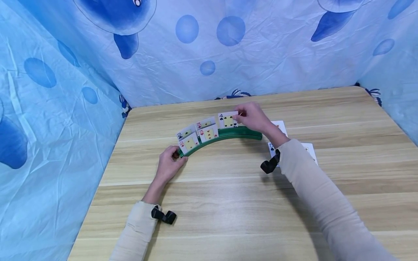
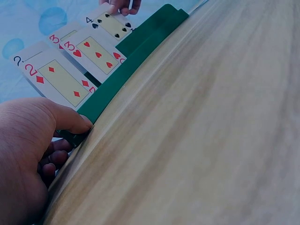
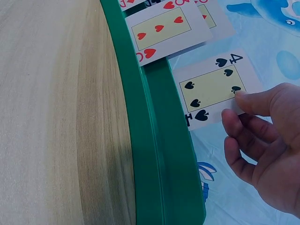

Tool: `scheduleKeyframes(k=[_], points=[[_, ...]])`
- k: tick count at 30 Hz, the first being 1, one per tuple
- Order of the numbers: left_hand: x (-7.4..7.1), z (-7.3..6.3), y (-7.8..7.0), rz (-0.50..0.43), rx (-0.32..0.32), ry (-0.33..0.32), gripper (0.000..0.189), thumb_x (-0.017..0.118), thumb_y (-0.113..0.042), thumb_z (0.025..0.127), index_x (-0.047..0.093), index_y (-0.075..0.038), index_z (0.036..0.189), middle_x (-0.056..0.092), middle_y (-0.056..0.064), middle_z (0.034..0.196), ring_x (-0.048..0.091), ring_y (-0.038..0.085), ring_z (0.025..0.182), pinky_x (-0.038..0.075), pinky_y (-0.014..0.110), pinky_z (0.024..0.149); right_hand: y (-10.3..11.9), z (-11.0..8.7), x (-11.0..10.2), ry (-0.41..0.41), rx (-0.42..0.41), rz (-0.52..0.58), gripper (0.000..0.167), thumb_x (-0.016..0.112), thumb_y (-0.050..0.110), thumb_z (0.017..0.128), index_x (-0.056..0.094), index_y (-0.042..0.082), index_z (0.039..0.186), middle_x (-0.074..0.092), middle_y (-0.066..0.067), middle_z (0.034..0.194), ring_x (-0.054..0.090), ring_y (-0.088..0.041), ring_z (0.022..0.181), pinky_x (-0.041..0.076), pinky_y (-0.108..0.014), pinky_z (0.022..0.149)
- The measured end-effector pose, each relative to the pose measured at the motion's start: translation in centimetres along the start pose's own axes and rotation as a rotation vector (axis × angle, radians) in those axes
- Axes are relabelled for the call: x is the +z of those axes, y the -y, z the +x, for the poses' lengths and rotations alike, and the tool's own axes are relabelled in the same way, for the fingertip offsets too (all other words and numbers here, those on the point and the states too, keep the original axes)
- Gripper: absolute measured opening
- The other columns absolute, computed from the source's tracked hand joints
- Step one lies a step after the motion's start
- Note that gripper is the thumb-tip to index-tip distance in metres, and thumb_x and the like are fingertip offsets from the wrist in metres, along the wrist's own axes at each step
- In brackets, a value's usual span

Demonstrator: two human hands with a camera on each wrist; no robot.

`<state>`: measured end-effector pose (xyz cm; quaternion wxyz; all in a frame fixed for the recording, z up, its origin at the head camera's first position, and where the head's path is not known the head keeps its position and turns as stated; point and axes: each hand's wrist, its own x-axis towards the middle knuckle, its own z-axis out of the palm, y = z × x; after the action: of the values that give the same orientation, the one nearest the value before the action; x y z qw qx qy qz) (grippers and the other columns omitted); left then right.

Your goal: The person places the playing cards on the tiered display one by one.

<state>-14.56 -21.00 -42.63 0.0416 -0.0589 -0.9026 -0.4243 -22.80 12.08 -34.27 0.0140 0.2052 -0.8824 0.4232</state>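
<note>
- Holder: curved green plastic card rack on the light wood-grain table; cards lean in two rows at its left half, its right end bare.
- Left hand: thumb and curled fingers pinch the rack's left end, apparently steadying it.
- Right hand: narrow grip; thumb and fingers pinch the white-faced four of spades, upright at the rack's back edge.
- Step in hand, as judged: setting the four into the back row, beside the threes; whether its lower edge is seated, cannot tell.
- Next move would call for a light downward press, then a release without tipping the neighbours.
- Readable, front row: red-printed two of diamonds; red-printed three of hearts.
- Readable, back row: a black-printed two, suit unsure; a red-printed three, suit unsure.
- Right of rack, flat on table, partly hidden by the forearm: a black-printed five, seemingly spades; a red-pipped card, rank hidden.
- No maker's name legible on rack or cards.
</note>
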Motion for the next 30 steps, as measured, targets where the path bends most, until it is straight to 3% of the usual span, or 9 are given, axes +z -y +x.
scheduleKeyframes(k=[5, 8, 12, 15, 22, 30], points=[[0.1, -0.1, 0.1, 0.006, 0.010, 0.001, 0.038, 0.075, -0.008, 0.084, 0.066, 0.005, 0.119, 0.064, 0.019, 0.109, 0.054, 0.024, 0.090, 0.043, 0.022, 0.074, 0.0, 0.0, 0.1, 0.013, -0.010, 0.005, 0.011, 0.063, 0.006, 0.097, 0.073, 0.002, 0.099, 0.071, -0.017, 0.086, 0.066, -0.029, 0.077, 0.044, -0.026, 0.063], [0.2, -0.1, 0.1, 0.008, 0.014, 0.000, 0.038, 0.075, -0.008, 0.084, 0.066, 0.004, 0.119, 0.064, 0.019, 0.109, 0.054, 0.025, 0.090, 0.042, 0.023, 0.074, 0.0, -0.2, 0.1, 0.021, -0.001, 0.012, 0.013, 0.063, 0.007, 0.096, 0.073, 0.003, 0.104, 0.072, -0.016, 0.090, 0.066, -0.028, 0.079, 0.046, -0.027, 0.066], [0.2, -0.1, 0.0, 0.008, 0.015, 0.001, 0.038, 0.075, -0.008, 0.084, 0.066, 0.004, 0.119, 0.064, 0.018, 0.108, 0.054, 0.026, 0.090, 0.042, 0.024, 0.075, -0.1, -0.7, -0.3, 0.032, 0.020, 0.012, 0.025, 0.065, 0.009, 0.096, 0.070, 0.003, 0.120, 0.072, -0.018, 0.105, 0.068, -0.027, 0.091, 0.056, -0.038, 0.082], [0.2, 0.0, 0.1, 0.010, 0.015, 0.001, 0.038, 0.075, -0.008, 0.085, 0.066, 0.004, 0.119, 0.064, 0.018, 0.108, 0.054, 0.025, 0.090, 0.042, 0.023, 0.074, -0.3, -1.3, -0.8, 0.036, 0.030, 0.007, 0.032, 0.067, 0.012, 0.095, 0.066, 0.003, 0.126, 0.070, -0.018, 0.112, 0.067, -0.029, 0.101, 0.054, -0.046, 0.094], [0.2, 0.0, 0.0, 0.007, 0.007, -0.004, 0.039, 0.075, -0.007, 0.083, 0.066, 0.005, 0.119, 0.064, 0.019, 0.108, 0.054, 0.026, 0.090, 0.042, 0.023, 0.075, -1.1, -3.7, -3.0, 0.028, 0.078, -0.020, 0.034, 0.067, 0.014, 0.095, 0.063, 0.002, 0.126, 0.067, -0.021, 0.118, 0.066, -0.034, 0.105, 0.054, -0.048, 0.092], [0.1, 0.0, 0.1, 0.012, 0.016, -0.008, 0.038, 0.075, -0.007, 0.083, 0.066, 0.005, 0.118, 0.064, 0.019, 0.107, 0.055, 0.027, 0.090, 0.042, 0.023, 0.075, -2.5, -7.2, -5.5, -0.006, 0.199, -0.102, 0.039, 0.065, 0.018, 0.096, 0.059, 0.004, 0.132, 0.062, -0.022, 0.131, 0.062, -0.036, 0.114, 0.053, -0.050, 0.091]])
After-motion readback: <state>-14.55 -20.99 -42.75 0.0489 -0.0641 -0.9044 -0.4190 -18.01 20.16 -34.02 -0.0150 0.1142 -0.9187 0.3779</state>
